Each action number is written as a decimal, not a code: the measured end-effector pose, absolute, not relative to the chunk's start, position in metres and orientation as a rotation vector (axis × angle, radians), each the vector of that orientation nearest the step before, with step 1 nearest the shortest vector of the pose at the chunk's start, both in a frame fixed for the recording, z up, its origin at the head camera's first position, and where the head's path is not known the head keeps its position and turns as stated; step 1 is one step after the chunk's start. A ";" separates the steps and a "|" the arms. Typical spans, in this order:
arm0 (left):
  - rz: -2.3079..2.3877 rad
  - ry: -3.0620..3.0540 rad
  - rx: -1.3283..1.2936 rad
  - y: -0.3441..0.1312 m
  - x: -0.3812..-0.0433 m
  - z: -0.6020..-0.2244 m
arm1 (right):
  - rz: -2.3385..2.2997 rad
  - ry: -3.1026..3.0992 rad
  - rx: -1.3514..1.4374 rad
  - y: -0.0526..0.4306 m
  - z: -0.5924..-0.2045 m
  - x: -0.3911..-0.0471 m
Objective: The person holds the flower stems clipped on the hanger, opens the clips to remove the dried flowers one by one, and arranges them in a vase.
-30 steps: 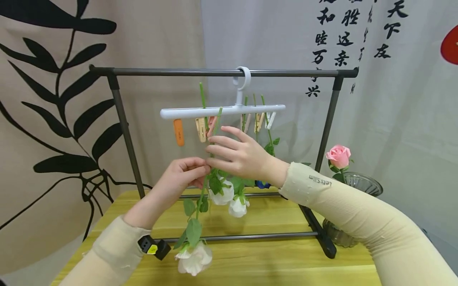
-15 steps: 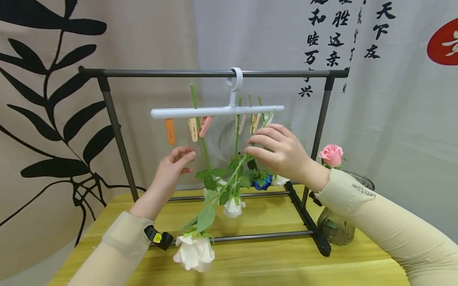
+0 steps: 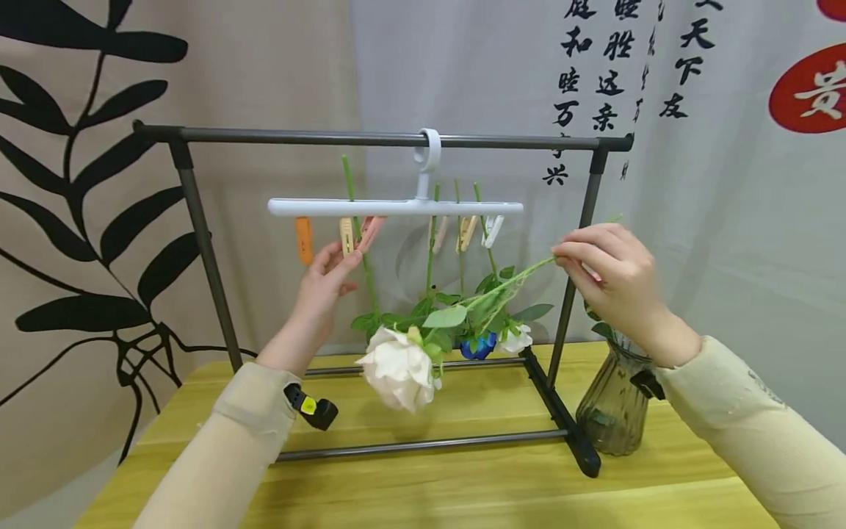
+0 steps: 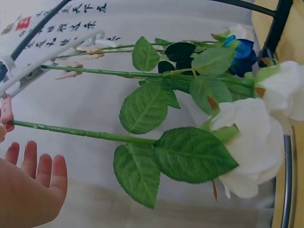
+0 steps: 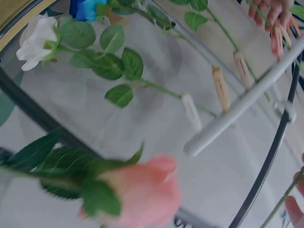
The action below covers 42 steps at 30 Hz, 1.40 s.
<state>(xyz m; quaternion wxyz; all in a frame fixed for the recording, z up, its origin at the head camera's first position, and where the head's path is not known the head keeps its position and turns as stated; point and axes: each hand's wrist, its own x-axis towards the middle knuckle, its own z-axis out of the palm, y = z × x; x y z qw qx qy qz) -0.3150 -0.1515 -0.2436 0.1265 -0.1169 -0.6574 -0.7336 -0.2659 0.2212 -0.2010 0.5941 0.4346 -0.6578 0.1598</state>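
Note:
My right hand (image 3: 611, 275) pinches the green stem of a white rose (image 3: 399, 371), whose bloom hangs down to the left in front of the other flowers. In the right wrist view the right fingertips (image 5: 298, 185) hold that stem at the edge. My left hand (image 3: 317, 294) is raised beside the cream clothespin (image 3: 346, 236) and the pink clothespin (image 3: 371, 234); its fingers (image 4: 43, 168) are loosely extended. From the white hanger (image 3: 396, 208) several stems hang in clothespins, including those of a blue rose (image 3: 479, 345) and a white rose (image 3: 514, 339).
An orange clothespin (image 3: 304, 241) hangs at the hanger's left end. A dark metal rack (image 3: 264, 137) carries the hanger above a wooden table (image 3: 429, 485). To the right stands a glass vase (image 3: 615, 404), and a pink rose (image 5: 147, 194) is close in the right wrist view.
My left hand has let go of the white rose's stem and risen to the clothespins. My right hand has moved right with the white rose, drawing its stem nearly sideways.

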 end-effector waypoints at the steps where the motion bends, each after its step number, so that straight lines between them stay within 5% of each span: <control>1: -2.144 -1.895 -0.342 -0.152 -0.316 -0.243 | 0.399 -1.546 0.982 0.226 -0.202 -0.265; 18: -2.230 -1.798 -0.372 -0.157 -0.311 -0.229 | 0.901 -2.045 0.293 0.304 -0.231 -0.260; 28: -2.260 -1.776 -0.508 -0.155 -0.311 -0.231 | 1.348 -2.179 0.188 0.337 -0.257 -0.263; 42: -2.304 -1.771 -0.521 -0.150 -0.312 -0.231 | 0.882 -2.501 0.178 0.347 -0.276 -0.257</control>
